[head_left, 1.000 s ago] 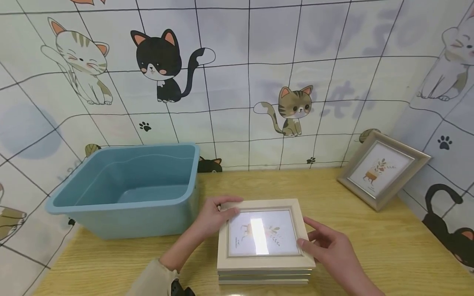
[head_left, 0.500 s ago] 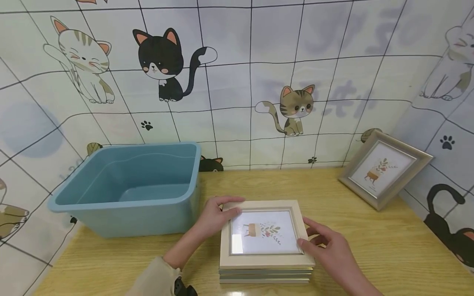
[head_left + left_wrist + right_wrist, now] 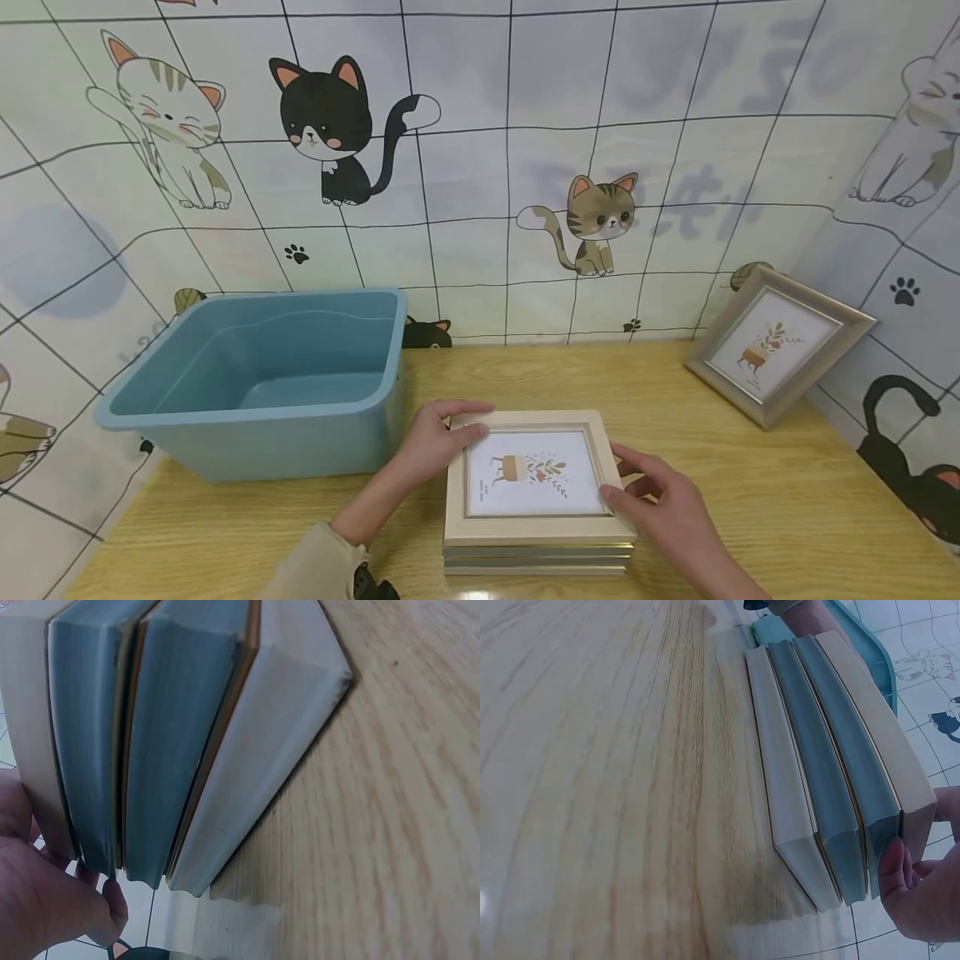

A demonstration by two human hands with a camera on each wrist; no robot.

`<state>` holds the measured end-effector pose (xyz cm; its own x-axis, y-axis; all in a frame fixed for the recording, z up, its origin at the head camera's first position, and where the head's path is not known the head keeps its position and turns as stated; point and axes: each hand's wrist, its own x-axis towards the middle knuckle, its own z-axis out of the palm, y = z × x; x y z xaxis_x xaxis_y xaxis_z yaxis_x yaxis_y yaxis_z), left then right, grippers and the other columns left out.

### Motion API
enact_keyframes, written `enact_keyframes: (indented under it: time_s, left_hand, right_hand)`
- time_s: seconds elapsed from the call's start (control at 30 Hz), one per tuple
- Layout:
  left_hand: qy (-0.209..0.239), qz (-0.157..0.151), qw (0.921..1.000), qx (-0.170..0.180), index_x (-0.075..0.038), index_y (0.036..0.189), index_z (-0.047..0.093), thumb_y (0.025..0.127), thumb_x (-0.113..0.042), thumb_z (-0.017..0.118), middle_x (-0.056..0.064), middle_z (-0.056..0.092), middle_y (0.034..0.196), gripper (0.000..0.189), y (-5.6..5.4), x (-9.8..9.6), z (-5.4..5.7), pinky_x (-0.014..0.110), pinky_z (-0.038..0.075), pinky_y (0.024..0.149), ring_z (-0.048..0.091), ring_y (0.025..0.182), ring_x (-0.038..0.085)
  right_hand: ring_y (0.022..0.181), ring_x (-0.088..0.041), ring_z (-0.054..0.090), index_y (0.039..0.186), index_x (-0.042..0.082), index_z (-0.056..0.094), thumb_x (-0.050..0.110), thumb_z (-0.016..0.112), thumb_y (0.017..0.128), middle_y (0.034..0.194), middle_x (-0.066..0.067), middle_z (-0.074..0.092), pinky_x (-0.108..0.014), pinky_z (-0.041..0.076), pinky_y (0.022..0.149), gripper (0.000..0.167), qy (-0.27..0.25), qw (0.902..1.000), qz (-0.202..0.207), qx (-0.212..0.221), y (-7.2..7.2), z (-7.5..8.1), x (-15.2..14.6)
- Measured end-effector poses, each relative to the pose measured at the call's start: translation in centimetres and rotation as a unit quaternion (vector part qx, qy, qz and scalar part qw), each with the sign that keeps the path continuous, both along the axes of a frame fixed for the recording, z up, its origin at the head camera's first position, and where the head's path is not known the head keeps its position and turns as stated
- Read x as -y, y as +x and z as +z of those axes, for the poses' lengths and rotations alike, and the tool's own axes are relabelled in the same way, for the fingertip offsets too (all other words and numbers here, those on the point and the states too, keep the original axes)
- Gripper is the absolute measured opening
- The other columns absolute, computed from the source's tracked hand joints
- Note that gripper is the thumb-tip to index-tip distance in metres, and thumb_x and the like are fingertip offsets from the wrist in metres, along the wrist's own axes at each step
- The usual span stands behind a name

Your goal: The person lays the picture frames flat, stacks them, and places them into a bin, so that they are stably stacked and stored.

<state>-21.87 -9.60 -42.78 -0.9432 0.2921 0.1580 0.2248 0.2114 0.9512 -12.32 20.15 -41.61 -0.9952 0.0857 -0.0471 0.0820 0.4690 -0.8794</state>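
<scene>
While our left hand and right hand grip opposite sides of the cream frame atop the stack, even, light pressure should, we judge, best avoid skewing the layers.

Left sleeve: pale beige cloth, softly creased, loose in cut as I see it on my feed.
Left cuff: same beige, edge slightly puckered, ending short of the wrist.
Black piece at left cuff: small, dark, rounded in outline; partly cropped, and I cannot make out its type.
Left forearm: bare between cuff and wrist.
Left hand: bare, fingers and thumb uncovered.
Right forearm: bare as far as my head view reaches.
Right hand: bare, likewise uncovered.
</scene>
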Motion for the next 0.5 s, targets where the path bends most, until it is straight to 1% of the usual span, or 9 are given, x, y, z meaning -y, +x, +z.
enact_keyframes:
  time_s: [0.1, 0.3, 0.4, 0.5]
  left_hand:
    - [-0.004, 0.003, 1.0000, 0.006, -0.005, 0.121, 0.076, 0.093, -0.008, 0.076, 0.009, 0.073, 0.120, 0.028, -0.02, -0.03, 0.03, 0.034, 0.050, 0.094, 0.063, 0.115, 0.024]
    - [-0.005, 0.010, 0.9997, 0.020, -0.005, 0.120, 0.077, 0.093, -0.008, 0.075, 0.010, 0.074, 0.117, 0.027, 0.07, -0.03, 0.21, 0.032, 0.051, 0.090, 0.064, 0.108, 0.021]
    - [-0.005, 0.013, 0.9996, 0.025, -0.005, 0.119, 0.077, 0.092, -0.008, 0.075, 0.009, 0.074, 0.117, 0.027, 0.08, -0.07, 0.26, 0.032, 0.051, 0.089, 0.064, 0.108, 0.020]
    - [-0.001, 0.014, 0.9994, 0.030, -0.005, 0.119, 0.077, 0.092, -0.008, 0.076, 0.009, 0.074, 0.116, 0.027, 0.14, -0.09, 0.27, 0.031, 0.051, 0.089, 0.063, 0.107, 0.020]
  right_hand:
    - [0.087, -0.017, 0.061, 0.143, 0.005, 0.060, 0.014, 0.082, 0.087, 0.116, -0.011, 0.062, -0.026, 0.050, 0.067, 0.060, -0.005, 1.0000, -0.004, 0.002, 0.06, -0.09, 0.00]
    - [0.086, -0.015, 0.060, 0.143, 0.005, 0.059, 0.014, 0.082, 0.088, 0.119, -0.011, 0.062, -0.026, 0.050, 0.066, 0.061, -0.008, 0.9999, 0.002, -0.005, -0.04, -0.27, -0.12]
    - [0.085, -0.014, 0.059, 0.142, 0.005, 0.060, 0.013, 0.082, 0.088, 0.120, -0.011, 0.062, -0.026, 0.049, 0.065, 0.059, -0.004, 0.9997, 0.008, -0.023, -0.09, -0.29, -0.21]
    - [0.082, -0.013, 0.060, 0.140, 0.005, 0.061, 0.007, 0.081, 0.088, 0.120, -0.012, 0.062, -0.026, 0.051, 0.065, 0.056, -0.020, 0.9978, 0.023, -0.059, -0.13, -0.31, -0.47]
